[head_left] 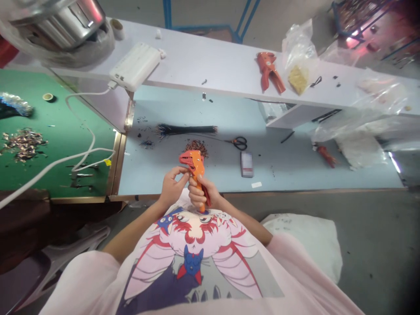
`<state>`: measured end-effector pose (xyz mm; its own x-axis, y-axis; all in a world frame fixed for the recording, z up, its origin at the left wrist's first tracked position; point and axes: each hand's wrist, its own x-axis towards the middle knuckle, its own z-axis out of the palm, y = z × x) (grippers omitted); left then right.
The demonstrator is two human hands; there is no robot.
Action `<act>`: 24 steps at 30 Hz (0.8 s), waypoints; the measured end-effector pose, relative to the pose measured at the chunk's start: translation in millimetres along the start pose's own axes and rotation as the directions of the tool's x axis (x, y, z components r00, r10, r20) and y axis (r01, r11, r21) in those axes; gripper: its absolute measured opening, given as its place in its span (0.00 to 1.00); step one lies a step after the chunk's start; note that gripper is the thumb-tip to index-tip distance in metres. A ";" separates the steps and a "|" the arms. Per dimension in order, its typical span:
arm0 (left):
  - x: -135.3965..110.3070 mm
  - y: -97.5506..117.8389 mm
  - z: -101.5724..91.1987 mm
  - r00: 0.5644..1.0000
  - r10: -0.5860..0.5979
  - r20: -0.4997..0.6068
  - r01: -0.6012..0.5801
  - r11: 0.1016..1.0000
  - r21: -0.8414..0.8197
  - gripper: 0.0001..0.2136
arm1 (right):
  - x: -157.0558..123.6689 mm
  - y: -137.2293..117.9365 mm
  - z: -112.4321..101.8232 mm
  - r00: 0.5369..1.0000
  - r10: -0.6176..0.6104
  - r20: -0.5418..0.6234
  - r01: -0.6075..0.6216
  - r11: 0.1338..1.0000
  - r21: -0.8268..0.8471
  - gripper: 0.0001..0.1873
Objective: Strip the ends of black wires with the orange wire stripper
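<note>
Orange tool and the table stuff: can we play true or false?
1. The right hand grips the handles of the orange tool. True.
2. The left hand lies flat on the table. False: it is up at the tool's head.
3. The scissors lie on the blue table. True.
4. The black wires lie on the green table. False: they lie on the blue table.
5. A second orange tool lies on the white shelf. True.

Blk wire bundle (187,129) lay on blue bench (295,168) w/ scissors (240,142) nearby. Spare orange tool (269,70) sat on white shelf (213,65).
</note>
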<state>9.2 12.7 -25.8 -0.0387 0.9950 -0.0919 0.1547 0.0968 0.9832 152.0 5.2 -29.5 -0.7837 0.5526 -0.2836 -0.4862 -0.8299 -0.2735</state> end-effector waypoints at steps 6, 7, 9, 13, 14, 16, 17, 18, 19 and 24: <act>34.6 -56.9 10.2 0.999 -0.048 -0.006 0.048 0.969 0.243 0.09 | 30.1 -21.0 -26.4 0.972 -0.121 -0.201 0.127 0.992 0.021 0.18; 40.3 -66.3 8.1 0.999 -0.052 -0.005 0.051 0.955 0.292 0.08 | 33.5 -25.9 -33.5 0.948 -0.171 -0.268 0.163 0.985 -0.053 0.18; 48.8 -80.0 -1.5 0.999 -0.050 -0.010 0.051 0.935 0.351 0.07 | 35.3 -34.5 -51.1 0.857 -0.269 -0.439 0.106 0.927 -0.360 0.18; 54.1 -86.1 -35.7 0.997 -0.031 -0.065 0.056 0.902 0.427 0.09 | 17.1 -40.4 -94.6 0.631 -0.424 -0.650 -0.330 0.612 -0.719 0.15; 54.1 -85.1 -44.7 0.996 -0.028 -0.086 0.064 0.894 0.444 0.09 | 9.4 -39.3 -105.2 0.591 -0.448 -0.671 -0.394 0.565 -0.725 0.14; 53.4 -83.2 -59.3 0.993 -0.032 -0.115 0.082 0.884 0.461 0.10 | -6.6 -34.3 -123.4 0.515 -0.511 -0.688 -0.502 0.471 -0.726 0.14; 52.8 -82.8 -64.0 0.992 -0.038 -0.117 0.088 0.885 0.458 0.10 | -14.2 -30.6 -130.5 0.482 -0.549 -0.683 -0.557 0.410 -0.722 0.15; 52.0 -83.1 -66.7 0.992 -0.045 -0.114 0.092 0.887 0.452 0.11 | -21.1 -26.1 -136.2 0.457 -0.584 -0.671 -0.606 0.348 -0.716 0.17; 51.0 -84.0 -67.3 0.993 -0.052 -0.108 0.095 0.890 0.446 0.11 | -27.0 -21.3 -140.7 0.442 -0.613 -0.655 -0.646 0.289 -0.707 0.19; 40.8 -88.5 -45.5 0.992 -0.090 -0.087 0.118 0.912 0.394 0.10 | -37.4 -1.4 -150.4 0.461 -0.661 -0.591 -0.756 0.056 -0.652 0.20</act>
<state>-51.0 43.6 -109.5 -0.1385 0.9763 -0.1663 0.5252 0.2148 0.8234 240.1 -2.8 -156.8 0.1885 0.8490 -0.4936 0.8175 -0.4142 -0.4002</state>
